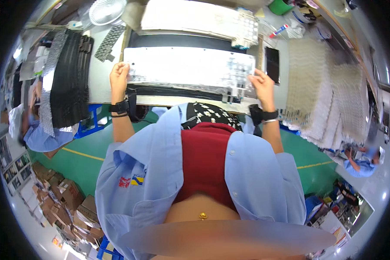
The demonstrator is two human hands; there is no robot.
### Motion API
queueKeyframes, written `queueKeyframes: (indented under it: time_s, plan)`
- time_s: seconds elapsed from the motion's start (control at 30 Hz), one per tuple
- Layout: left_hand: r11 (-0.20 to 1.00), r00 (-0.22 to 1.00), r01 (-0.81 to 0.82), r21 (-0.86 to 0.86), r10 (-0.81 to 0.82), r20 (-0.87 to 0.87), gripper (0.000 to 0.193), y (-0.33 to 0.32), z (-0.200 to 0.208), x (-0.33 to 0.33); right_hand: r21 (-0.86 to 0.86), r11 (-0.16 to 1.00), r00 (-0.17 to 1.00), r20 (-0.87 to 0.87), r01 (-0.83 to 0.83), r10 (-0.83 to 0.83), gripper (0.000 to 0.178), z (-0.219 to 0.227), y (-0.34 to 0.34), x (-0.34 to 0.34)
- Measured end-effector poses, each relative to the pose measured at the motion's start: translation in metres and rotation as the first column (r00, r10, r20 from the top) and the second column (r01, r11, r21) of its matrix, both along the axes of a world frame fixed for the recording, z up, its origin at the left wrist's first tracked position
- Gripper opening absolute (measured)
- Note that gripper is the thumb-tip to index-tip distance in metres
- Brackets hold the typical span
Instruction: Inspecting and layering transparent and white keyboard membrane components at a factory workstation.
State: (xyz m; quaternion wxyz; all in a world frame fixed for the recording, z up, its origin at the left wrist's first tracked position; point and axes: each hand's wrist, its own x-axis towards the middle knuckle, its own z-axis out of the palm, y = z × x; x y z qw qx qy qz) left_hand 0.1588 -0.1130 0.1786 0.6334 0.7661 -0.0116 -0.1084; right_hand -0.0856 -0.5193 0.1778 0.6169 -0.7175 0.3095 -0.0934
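A long, glossy white translucent film sheet [177,65], about as big as a keyboard and printed with a fine pattern at its right end, lies across the dark work surface in front of me. My left hand [118,81] pinches its left edge between thumb and fingers. At the opposite end, my right hand [263,86] has its thumb and fingers closed on the sheet's right edge. Small tabs [235,92] hang from the lower right of the sheet. Beyond it lies a stack of similar white sheets [190,18], with a patterned right end.
Black keyboard-like parts [73,78] stand in rows on the left, beside a loose perforated strip [109,42] and a white fan [107,11]. To the right are a dark phone-like slab [272,65], a red-and-blue marker [278,30] and layered pale sheets [307,82]. Co-workers sit on both sides.
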Motion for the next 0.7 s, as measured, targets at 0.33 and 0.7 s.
queueKeyframes:
  time_s: [0.33,0.7]
  plan:
    - [0.940,0.985,0.079,-0.333,-0.125,-0.119,0.015,-0.015,0.064,-0.009,-0.032,0.999,0.994,0.105,0.013,-0.010,0.036,0.077,-0.040,0.005]
    - [0.857,0.955,0.092,-0.507,-0.220,-0.198,0.018,-0.047,0.110,-0.023,-0.009,0.992,0.982,0.146,0.125,-0.122,0.034,0.095,-0.066,-0.004]
